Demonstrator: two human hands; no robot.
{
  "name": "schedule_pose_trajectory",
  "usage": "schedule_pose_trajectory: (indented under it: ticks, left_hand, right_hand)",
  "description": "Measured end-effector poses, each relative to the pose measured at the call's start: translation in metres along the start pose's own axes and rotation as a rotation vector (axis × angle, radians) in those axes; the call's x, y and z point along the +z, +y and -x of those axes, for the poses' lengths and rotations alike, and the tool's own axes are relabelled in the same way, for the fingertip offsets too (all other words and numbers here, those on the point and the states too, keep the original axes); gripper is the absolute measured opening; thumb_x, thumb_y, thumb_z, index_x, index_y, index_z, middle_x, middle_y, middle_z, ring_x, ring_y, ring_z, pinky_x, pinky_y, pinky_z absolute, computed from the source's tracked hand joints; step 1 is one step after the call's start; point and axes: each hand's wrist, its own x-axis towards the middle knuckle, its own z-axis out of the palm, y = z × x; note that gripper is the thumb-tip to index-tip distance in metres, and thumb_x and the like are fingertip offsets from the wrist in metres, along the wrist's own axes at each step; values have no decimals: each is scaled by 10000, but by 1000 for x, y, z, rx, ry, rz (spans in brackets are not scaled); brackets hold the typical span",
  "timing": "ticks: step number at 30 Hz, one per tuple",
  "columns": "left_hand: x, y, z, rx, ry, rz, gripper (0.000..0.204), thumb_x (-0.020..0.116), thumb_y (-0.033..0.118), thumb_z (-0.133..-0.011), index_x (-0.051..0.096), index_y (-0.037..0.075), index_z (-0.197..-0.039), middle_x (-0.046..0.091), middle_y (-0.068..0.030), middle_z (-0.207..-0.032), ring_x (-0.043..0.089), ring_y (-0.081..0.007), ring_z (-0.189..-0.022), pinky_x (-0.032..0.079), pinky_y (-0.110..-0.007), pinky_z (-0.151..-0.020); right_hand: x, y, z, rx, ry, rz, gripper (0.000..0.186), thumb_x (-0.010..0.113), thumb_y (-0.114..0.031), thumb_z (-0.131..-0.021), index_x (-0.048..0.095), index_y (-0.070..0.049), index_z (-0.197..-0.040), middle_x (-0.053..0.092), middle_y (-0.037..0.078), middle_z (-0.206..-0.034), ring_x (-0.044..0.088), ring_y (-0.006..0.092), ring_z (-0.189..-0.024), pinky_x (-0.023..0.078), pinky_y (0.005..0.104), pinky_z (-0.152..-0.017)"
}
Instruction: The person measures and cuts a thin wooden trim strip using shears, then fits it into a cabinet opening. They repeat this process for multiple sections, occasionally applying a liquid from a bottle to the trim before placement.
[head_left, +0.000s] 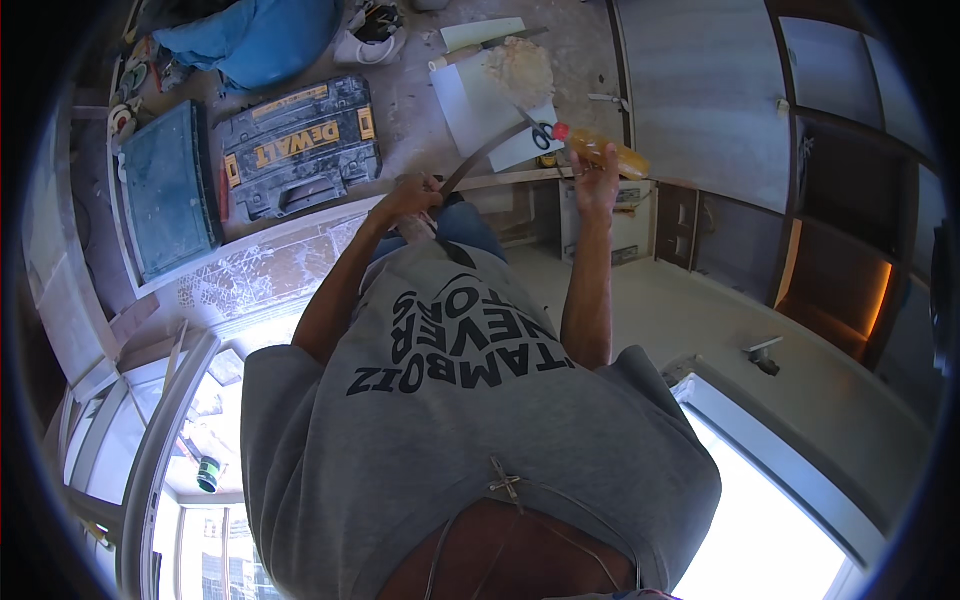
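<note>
My right hand [597,182] is closed round a clear plastic bottle [620,158] with a red cap and yellow-orange contents, tilted nearly on its side. At the lap my left hand [412,196] has its fingers closed at the lower end of a long, thin brown strip [486,150]. The strip curves up to the right, over white sheets [470,108] on the work surface. Beside the red cap, scissors [542,135] with dark handles show two finger loops. A small yellow-and-black object [546,160] sits just below them, its kind unclear.
A dusty black-and-yellow tool case [298,145] lies left of the sheets, beside a dark green flat case [170,190]. Farther back are a blue bag [250,45] and a crumpled beige clump [522,70]. Wooden shelving [840,260] stands at right; a windowsill [720,310] runs behind my right arm.
</note>
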Motion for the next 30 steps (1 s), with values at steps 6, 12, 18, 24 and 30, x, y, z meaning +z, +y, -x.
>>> schedule_pose_trajectory:
  ticks: [6,12,18,24,30]
  left_hand:
    - [-25,-54,-34,1006,-175,-981,431,676,419,-754,596,45,-951,576,-81,-855,565,-214,-765,477,-370,-696]
    - [-17,1,0,194,-221,-282,343,642,270,-757,605,-5,-959,605,-79,-820,591,-186,-744,491,-339,-626]
    - [-18,33,10,-105,-160,-169,271,624,162,-768,602,-39,-947,604,-87,-794,591,-152,-711,501,-290,-554]
    - [-21,18,5,17,-140,-28,134,610,192,-791,604,59,-777,555,-9,-613,521,-98,-492,465,-234,-471]
    - [-9,18,16,29,-141,-9,177,627,216,-792,605,51,-851,575,-17,-712,543,-98,-567,475,-234,-507]
  right_hand:
    - [-15,9,-4,70,-24,-95,272,524,-344,-941,580,-115,-1077,609,68,-1043,564,217,-1036,461,423,-919]
    - [10,15,-20,125,-13,-353,423,627,-380,-865,527,-103,-1168,571,65,-1162,575,228,-1034,531,312,-784]
    - [36,25,-7,143,-58,-396,452,684,-379,-827,557,-69,-1130,584,65,-1114,595,195,-967,532,268,-765]
    - [47,18,10,170,-50,-460,479,688,-406,-819,550,-95,-1155,575,47,-1117,590,183,-974,532,256,-753]
    - [42,16,14,189,-54,-454,442,677,-403,-826,556,-120,-1142,583,26,-1105,584,166,-969,519,265,-755]
